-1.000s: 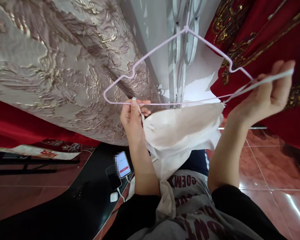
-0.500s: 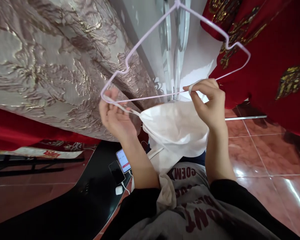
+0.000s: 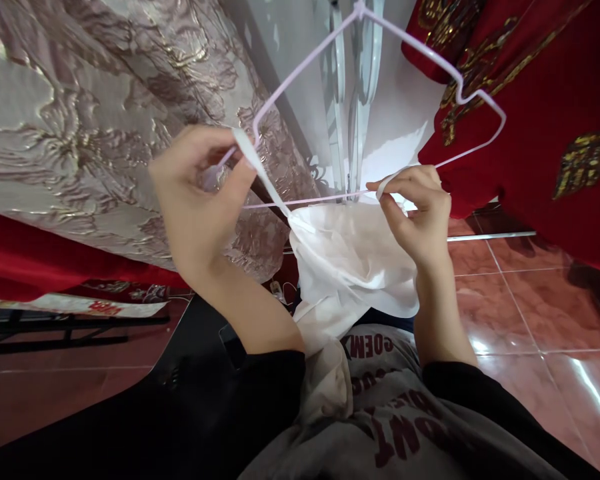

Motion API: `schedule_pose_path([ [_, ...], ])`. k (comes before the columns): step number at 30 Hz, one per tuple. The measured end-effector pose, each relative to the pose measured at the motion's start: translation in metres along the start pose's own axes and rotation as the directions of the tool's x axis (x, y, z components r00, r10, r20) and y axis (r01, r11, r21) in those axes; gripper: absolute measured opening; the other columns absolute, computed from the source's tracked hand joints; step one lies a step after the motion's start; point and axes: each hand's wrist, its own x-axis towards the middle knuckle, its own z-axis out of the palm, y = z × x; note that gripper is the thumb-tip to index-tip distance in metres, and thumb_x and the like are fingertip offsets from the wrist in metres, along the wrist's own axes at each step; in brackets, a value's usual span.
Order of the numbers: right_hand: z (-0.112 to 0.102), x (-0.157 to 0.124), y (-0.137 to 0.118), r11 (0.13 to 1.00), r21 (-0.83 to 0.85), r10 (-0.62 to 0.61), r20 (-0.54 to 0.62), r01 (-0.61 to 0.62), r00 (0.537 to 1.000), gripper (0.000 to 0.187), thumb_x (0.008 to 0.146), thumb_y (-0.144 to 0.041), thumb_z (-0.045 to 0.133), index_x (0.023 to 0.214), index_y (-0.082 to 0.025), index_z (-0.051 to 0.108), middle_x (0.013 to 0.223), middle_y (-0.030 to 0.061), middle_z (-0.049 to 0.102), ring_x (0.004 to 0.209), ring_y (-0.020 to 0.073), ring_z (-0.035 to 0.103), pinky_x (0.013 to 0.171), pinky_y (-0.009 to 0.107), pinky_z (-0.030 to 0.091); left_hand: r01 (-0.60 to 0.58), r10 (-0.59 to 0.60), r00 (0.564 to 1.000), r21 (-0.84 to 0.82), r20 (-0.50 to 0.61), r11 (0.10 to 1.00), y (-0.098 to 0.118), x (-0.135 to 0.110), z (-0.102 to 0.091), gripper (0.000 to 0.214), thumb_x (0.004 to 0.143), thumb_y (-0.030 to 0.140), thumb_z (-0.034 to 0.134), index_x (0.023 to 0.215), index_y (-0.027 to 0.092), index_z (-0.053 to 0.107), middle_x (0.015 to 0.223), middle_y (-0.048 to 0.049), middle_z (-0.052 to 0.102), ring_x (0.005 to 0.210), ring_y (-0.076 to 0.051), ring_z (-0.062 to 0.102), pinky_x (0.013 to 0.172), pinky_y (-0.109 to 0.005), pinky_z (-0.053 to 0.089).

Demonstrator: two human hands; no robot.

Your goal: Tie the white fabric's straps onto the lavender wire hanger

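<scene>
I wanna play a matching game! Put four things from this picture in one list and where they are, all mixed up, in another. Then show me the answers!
Things:
1. Thin lilac hanger
2. White cloth garment
3. The person's left hand
4. Deep red fabric with gold sequins

Places:
A. Pinching a narrow white strap at the hanger's left end
B. Hanging down the right edge of the picture
C. Draped in the middle, below the hanger's bottom bar
D. Across the top middle, its shoulders sloping down

Right pairs: 1-D, 2-C, 3-A, 4-B
</scene>
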Motion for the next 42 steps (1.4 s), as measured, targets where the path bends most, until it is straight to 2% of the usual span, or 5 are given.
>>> schedule_pose_path([
  [5,0.0,-0.002,0.001,0.999,0.007,-0.031,-0.009,0.031,0.999,0.026,0.093,-0.015,0.067,0.094,-0.035,0.083,0.088,-0.0018,0.076,0.098,0.0243,0.068,0.097,0.051,0.055,0.081,-0.076,0.992,0.042,-0.101,0.996,-0.01,0.007,0.009,0.028,0.1,-0.013,0.074,0.086,0.011,0.079,0.08,0.0027,0.071,0.08,-0.012,0.064,0.08,-0.022,0.051],
  [16,0.005,-0.005,0.011,0.999,0.043,-0.003,-0.143,0.009,0.99,0.018,0.1,-0.031,0.072,0.113,-0.035,0.084,0.108,0.0018,0.08,0.113,0.0262,0.076,0.109,0.056,0.061,0.093,-0.336,0.786,-0.437,-0.519,0.895,-0.042,-0.07,0.079,0.036,0.121,0.053,0.056,0.096,0.027,0.058,0.081,0.0022,0.075,0.065,-0.012,0.066,0.06,-0.03,0.044],
  [21,-0.024,0.012,0.062,0.979,0.203,0.111,-0.647,0.03,0.755,0.026,0.094,-0.024,0.079,0.119,-0.025,0.086,0.115,0.0064,0.078,0.112,0.0226,0.077,0.105,0.048,0.064,0.157,-0.347,0.793,-0.382,-0.501,0.911,-0.04,-0.064,0.073,0.051,0.113,0.071,0.059,0.089,0.027,0.053,0.077,-0.0002,0.073,0.058,-0.015,0.061,0.057,-0.032,0.042],
  [35,-0.075,0.073,0.05,0.989,0.138,0.087,-0.251,-0.053,0.964,0.022,0.087,-0.002,0.085,0.098,-0.021,0.092,0.093,0.0042,0.086,0.09,0.0176,0.08,0.085,0.035,0.064,0.104,-0.313,0.843,-0.438,-0.438,0.893,-0.049,-0.066,0.058,0.049,0.105,0.073,0.074,0.086,0.03,0.063,0.077,-0.0023,0.078,0.05,-0.015,0.06,0.049,-0.034,0.043],
  [42,-0.076,0.062,0.066,0.989,0.072,0.148,-0.324,-0.132,0.935,0.014,0.091,-0.009,0.083,0.084,-0.02,0.087,0.074,0.0042,0.079,0.069,0.016,0.069,0.073,0.036,0.052,0.231,-0.371,0.842,-0.359,-0.392,0.904,-0.052,-0.066,0.059,0.06,0.101,0.087,0.065,0.084,0.03,0.057,0.08,-0.0032,0.08,0.047,-0.016,0.054,0.048,-0.036,0.038],
])
